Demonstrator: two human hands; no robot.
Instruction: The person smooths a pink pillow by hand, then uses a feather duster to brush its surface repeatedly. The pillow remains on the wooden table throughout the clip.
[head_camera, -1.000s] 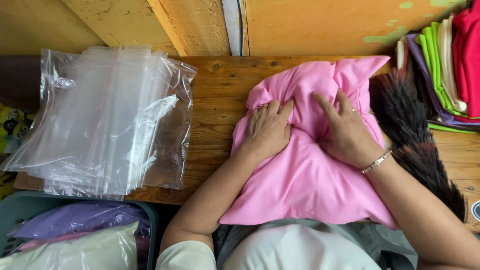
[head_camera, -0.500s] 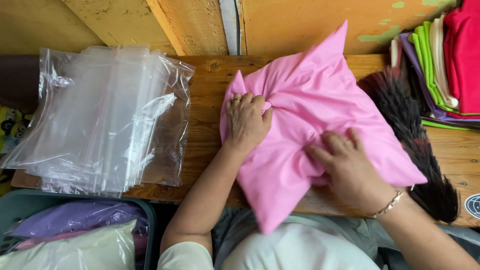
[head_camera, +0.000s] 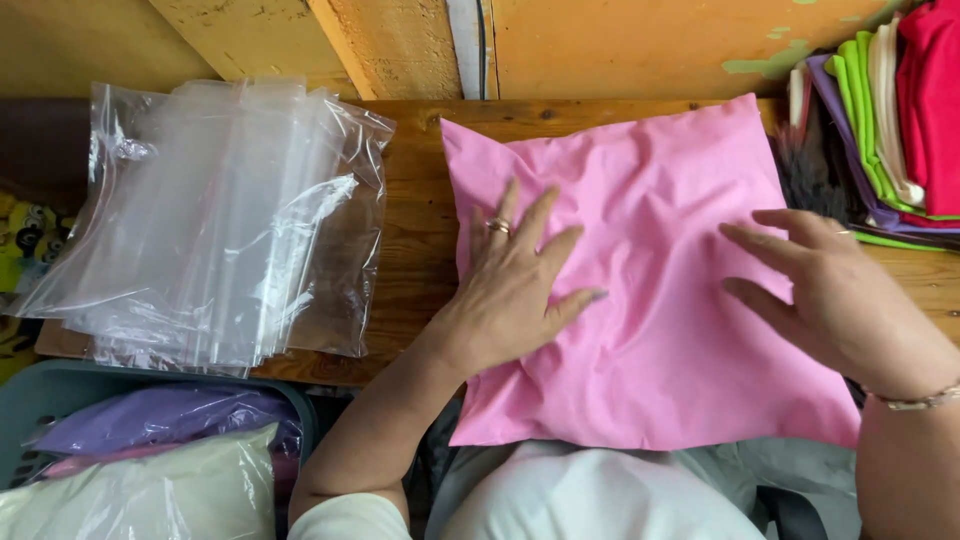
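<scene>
Hands (head_camera: 510, 290) (head_camera: 830, 290) flat on square, wrinkled pink cloth cushion (head_camera: 650, 280).

A wooden worktop (head_camera: 415, 215) carries a pink cushion cover (head_camera: 650, 290) spread flat, its near edge hanging over the front. Just left of it lies a stack of clear plastic bags (head_camera: 215, 215). A dark feather duster (head_camera: 815, 175) lies at the cover's right edge.

Single head cam, steep downward view, close over wooden table (head_camera: 420, 250), facing wall.
</scene>
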